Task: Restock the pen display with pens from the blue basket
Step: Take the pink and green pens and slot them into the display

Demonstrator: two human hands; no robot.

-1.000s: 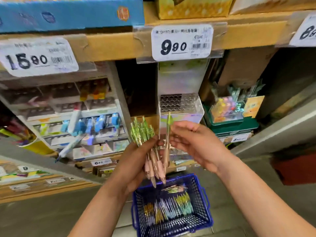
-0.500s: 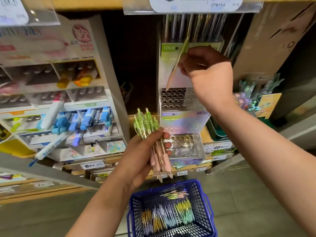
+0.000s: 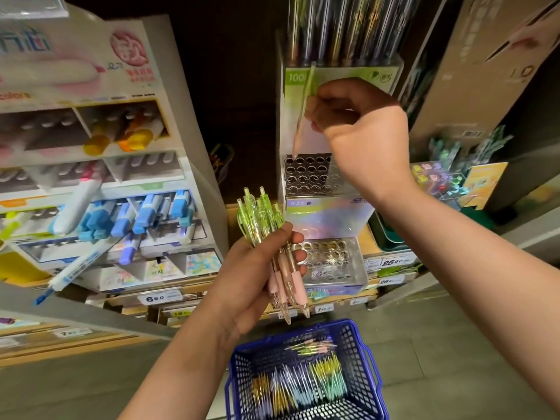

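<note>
Head view: the right hand [image 3: 360, 131] pinches 1 green-and-pink pen [image 3: 304, 109] near its upper half, long axis close to upright, tip down, hovering just above the back-left corner hole of the upper holed tray [image 3: 306, 174] of the pen display; that hand is clearly nearer the tray. Below, the left hand [image 3: 257, 274] is wrapped around a bundle of matching pens [image 3: 272, 247], tips downward, above the blue basket [image 3: 372, 374], in front of the lower holed tray [image 3: 330, 259]
</note>
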